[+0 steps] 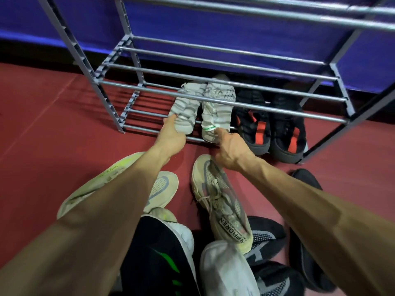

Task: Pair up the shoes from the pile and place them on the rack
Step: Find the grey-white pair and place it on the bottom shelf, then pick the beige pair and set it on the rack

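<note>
Two white-and-grey striped sneakers sit side by side on the bottom shelf of the grey metal rack (pixel 222 84). My left hand (pixel 171 135) grips the heel of the left sneaker (pixel 186 107). My right hand (pixel 229 149) holds the heel of the right sneaker (pixel 215 112). To their right on the same shelf stands a black pair with red heel tabs (pixel 273 129). The pile lies on the floor in front of me, partly hidden under my arms.
The pile holds a beige sneaker with grey trim (pixel 222 201), its likely mate (pixel 162 189), a white-and-neon-yellow shoe (pixel 102 178), a black shoe with green marks (pixel 162 259), a white shoe (pixel 226 270) and black knit shoes (pixel 267 238). Red floor; blue wall behind the rack.
</note>
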The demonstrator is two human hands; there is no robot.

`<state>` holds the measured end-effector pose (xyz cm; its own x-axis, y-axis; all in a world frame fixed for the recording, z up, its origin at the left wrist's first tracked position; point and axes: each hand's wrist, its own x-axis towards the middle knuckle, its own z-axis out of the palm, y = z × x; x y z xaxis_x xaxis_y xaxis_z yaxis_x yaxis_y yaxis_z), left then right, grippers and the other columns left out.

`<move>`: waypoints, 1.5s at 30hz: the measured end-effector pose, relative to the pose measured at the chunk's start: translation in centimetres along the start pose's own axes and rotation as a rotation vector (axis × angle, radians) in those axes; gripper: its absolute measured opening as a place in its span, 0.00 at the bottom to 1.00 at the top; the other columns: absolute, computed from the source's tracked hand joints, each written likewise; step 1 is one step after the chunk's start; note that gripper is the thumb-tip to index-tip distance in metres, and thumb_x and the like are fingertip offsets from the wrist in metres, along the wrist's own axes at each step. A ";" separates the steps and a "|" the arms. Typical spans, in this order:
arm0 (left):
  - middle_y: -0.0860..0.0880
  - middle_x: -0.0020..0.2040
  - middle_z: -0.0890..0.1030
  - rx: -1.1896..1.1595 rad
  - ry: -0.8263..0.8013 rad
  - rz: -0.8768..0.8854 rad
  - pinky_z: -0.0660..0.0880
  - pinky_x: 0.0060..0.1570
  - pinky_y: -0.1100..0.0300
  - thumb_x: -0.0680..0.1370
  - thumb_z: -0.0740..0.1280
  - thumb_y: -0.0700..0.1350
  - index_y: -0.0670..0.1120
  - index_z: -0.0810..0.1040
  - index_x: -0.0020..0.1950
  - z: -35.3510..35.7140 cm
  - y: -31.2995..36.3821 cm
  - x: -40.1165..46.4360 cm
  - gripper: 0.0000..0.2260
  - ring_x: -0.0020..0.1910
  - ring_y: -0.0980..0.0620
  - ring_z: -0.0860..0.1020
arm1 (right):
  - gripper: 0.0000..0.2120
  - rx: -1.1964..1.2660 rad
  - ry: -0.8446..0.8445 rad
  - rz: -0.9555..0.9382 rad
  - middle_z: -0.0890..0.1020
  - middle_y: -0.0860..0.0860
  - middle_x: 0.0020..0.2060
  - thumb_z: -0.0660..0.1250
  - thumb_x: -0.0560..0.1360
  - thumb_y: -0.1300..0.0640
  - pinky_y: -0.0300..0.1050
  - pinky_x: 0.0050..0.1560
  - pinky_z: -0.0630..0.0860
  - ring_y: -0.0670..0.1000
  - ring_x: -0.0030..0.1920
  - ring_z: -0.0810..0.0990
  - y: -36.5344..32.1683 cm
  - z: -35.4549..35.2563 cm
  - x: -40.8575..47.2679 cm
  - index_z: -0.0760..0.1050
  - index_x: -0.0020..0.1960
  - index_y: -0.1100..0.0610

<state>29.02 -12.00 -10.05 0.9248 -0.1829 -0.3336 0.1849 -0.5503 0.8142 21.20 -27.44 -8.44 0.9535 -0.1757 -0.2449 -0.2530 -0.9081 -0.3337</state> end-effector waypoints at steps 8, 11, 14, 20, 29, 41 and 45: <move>0.44 0.80 0.57 0.413 -0.268 0.012 0.69 0.70 0.54 0.74 0.61 0.37 0.59 0.44 0.79 -1.2 0.3 -2.3 0.41 0.73 0.45 0.68 | 0.31 -0.050 -0.246 0.045 0.73 0.59 0.62 0.66 0.76 0.57 0.42 0.46 0.70 0.58 0.56 0.77 -1.0 -2.2 -1.1 0.55 0.73 0.59; 0.47 0.80 0.60 0.647 -0.303 0.096 0.60 0.73 0.59 0.77 0.60 0.39 0.49 0.54 0.80 -2.3 1.6 -4.6 0.32 0.76 0.45 0.63 | 0.28 -0.032 -0.278 0.038 0.72 0.58 0.63 0.65 0.77 0.59 0.43 0.46 0.68 0.59 0.52 0.75 -1.2 -2.9 -1.7 0.56 0.72 0.59; 0.45 0.75 0.70 0.779 -0.388 0.092 0.62 0.73 0.55 0.78 0.61 0.41 0.45 0.66 0.76 -3.1 1.7 -6.8 0.24 0.74 0.43 0.67 | 0.27 -0.025 -0.255 0.017 0.71 0.60 0.65 0.64 0.76 0.61 0.45 0.48 0.68 0.61 0.60 0.76 -1.4 -3.2 -2.3 0.57 0.72 0.60; 0.44 0.65 0.79 0.788 -0.508 0.052 0.71 0.66 0.52 0.78 0.59 0.42 0.43 0.76 0.66 -4.5 1.0 -10.2 0.17 0.66 0.44 0.75 | 0.30 -0.093 -0.338 0.009 0.65 0.58 0.72 0.61 0.78 0.57 0.47 0.60 0.72 0.60 0.65 0.73 -2.1 -4.0 -2.1 0.54 0.77 0.59; 0.44 0.65 0.79 0.750 -0.496 -0.097 0.71 0.66 0.51 0.76 0.61 0.47 0.51 0.77 0.63 -7.2 -0.5 -14.0 0.16 0.63 0.45 0.76 | 0.19 -0.213 -0.638 -0.047 0.75 0.59 0.65 0.59 0.80 0.57 0.38 0.45 0.66 0.58 0.63 0.75 -3.5 -3.3 -4.5 0.72 0.67 0.65; 0.46 0.62 0.79 0.617 -0.513 -0.132 0.71 0.66 0.55 0.80 0.61 0.45 0.44 0.78 0.62 -6.6 0.3 -17.1 0.13 0.65 0.46 0.75 | 0.08 -0.157 -0.610 0.121 0.83 0.55 0.44 0.61 0.78 0.55 0.43 0.35 0.81 0.53 0.37 0.82 0.4 -0.4 -9.8 0.76 0.46 0.58; 0.44 0.56 0.83 0.542 -0.392 -0.088 0.75 0.62 0.52 0.78 0.62 0.41 0.41 0.80 0.58 -6.5 1.2 -16.8 0.12 0.57 0.44 0.80 | 0.09 0.075 -0.368 0.233 0.85 0.56 0.42 0.64 0.71 0.58 0.49 0.41 0.83 0.56 0.41 0.85 0.9 -0.7 -10.9 0.79 0.47 0.60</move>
<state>15.89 -4.28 -0.43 0.7058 -0.3449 -0.6188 -0.0340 -0.8890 0.4567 10.65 -26.65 -5.43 0.7510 -0.2136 -0.6248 -0.4788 -0.8278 -0.2925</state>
